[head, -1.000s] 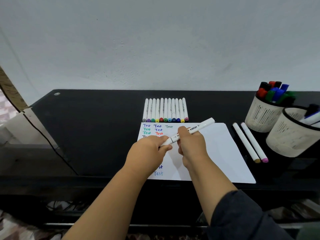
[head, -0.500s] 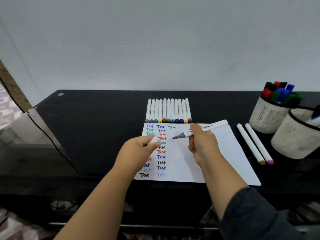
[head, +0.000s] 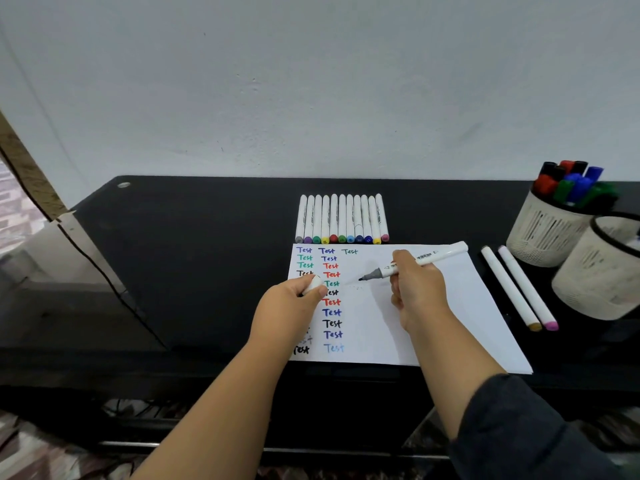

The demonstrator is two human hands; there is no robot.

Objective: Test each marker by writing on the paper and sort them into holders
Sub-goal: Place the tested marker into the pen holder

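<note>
My right hand (head: 414,289) grips an uncapped white marker (head: 429,257), its dark tip pointing left just above the white paper (head: 433,327). Between thumb and fingers of my left hand (head: 292,299) sits the marker's white cap (head: 313,285), over the left part of the sheet. The paper carries columns of the word "Test" in several colours. A row of several capped white markers (head: 341,220) lies just beyond the paper's far edge. Two white mesh holders stand at the right: the far holder (head: 543,233) is full of coloured markers, the near holder (head: 595,282) is partly cut off.
Two capped white markers (head: 519,289) lie on the black table (head: 190,254) between the paper and the holders. A white wall rises behind the table. The table's front edge runs just below the paper, and its left edge slants down at the left.
My hands pulled the cap off the marker and moved apart. The right hand now aims the bare tip down at the paper; the left keeps the cap.
</note>
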